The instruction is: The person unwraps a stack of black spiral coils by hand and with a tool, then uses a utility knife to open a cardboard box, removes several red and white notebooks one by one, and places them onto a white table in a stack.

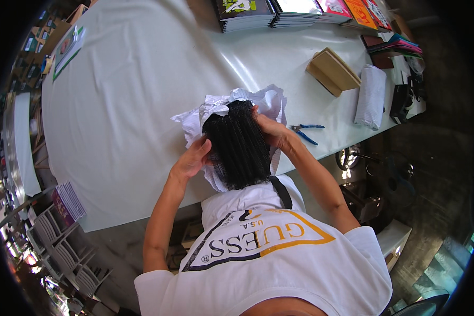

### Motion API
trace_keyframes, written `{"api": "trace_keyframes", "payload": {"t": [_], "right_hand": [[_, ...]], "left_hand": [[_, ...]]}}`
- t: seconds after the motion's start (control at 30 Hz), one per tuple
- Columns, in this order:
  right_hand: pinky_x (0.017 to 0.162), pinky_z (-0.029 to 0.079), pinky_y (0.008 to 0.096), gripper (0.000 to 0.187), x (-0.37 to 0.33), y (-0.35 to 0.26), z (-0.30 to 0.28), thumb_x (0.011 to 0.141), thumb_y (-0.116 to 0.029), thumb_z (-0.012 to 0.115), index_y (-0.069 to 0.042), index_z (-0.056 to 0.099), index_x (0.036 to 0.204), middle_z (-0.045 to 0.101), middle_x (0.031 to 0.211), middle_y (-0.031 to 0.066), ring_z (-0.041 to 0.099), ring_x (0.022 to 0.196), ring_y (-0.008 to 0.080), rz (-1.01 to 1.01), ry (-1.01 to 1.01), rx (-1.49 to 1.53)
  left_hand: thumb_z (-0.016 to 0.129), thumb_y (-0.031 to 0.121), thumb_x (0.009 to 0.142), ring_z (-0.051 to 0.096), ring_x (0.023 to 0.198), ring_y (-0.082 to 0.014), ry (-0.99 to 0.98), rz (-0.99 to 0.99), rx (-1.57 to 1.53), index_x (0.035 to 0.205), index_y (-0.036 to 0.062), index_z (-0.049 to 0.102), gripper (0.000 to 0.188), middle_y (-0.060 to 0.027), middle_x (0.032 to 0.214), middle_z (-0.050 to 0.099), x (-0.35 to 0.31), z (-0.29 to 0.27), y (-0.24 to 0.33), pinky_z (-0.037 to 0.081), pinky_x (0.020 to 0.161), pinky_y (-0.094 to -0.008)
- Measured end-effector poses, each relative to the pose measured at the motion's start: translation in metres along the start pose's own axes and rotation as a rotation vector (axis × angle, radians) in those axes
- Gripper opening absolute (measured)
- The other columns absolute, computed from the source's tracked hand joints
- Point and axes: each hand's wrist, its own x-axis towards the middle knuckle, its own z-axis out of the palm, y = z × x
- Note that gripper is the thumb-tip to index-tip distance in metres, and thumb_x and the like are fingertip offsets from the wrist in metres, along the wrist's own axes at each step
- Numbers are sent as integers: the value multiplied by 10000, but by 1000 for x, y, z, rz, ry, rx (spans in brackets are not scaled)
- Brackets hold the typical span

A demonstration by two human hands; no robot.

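A thick bundle of black binding coils [238, 145] lies in crumpled white wrapping paper [273, 100] at the table's near edge, close to my body. My left hand [193, 157] is closed on the bundle's left side, thumb on top. On the opposite side my right hand [270, 129] grips its upper right edge, with the fingertips partly hidden behind the coils. The paper spreads out behind and under the bundle. Just right of my right hand rest blue-handled pliers [306, 132].
The table [126, 79] has a pale, shiny cover. Along its far edge stand stacks of spiral notebooks [297, 11]. To the right are an open cardboard box [333, 71], a white wrapped roll [371, 97] and a black device [400, 102]. A green-edged booklet [68, 51] lies far left.
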Motion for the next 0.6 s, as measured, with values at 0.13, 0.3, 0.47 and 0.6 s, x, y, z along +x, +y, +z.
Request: {"api": "trace_keyframes", "payload": {"t": [0.13, 0.3, 0.47, 0.6], "right_hand": [[1005, 401, 355, 925, -4, -6, 8, 776, -750, 341, -9, 392, 1327, 469, 1300, 141, 452, 1211, 211, -31, 6, -5], [1013, 389, 353, 972, 2, -2, 1, 748, -781, 310, -29, 331, 1364, 426, 1336, 138, 420, 1236, 205, -60, 11, -70], [1026, 373, 365, 1015, 9, 5, -10, 717, -805, 320, -53, 270, 1396, 398, 1364, 139, 395, 1260, 214, 13, -60, -1], [1035, 361, 380, 1036, 8, 1, -3, 700, -817, 319, -69, 249, 1413, 370, 1392, 135, 388, 1266, 211, 79, -42, -71]], "left_hand": [[550, 612, 808, 539, 1108, -156, -60, -14, -25, 1395, 109, 318, 807, -48, 1285, 500, 0, -6, 3, 513, 779, -330], [548, 637, 791, 535, 1112, -167, -2, 42, -24, 1348, 73, 380, 811, -57, 1255, 525, 2, 4, 7, 491, 850, -365], [549, 635, 793, 548, 1066, -171, 189, 65, 180, 1238, 23, 491, 759, -59, 1183, 563, 5, 3, 3, 452, 900, -374], [574, 573, 830, 547, 981, -115, 226, 208, 233, 1185, 5, 529, 671, -37, 1034, 587, 15, -18, -10, 434, 914, -283]]}}
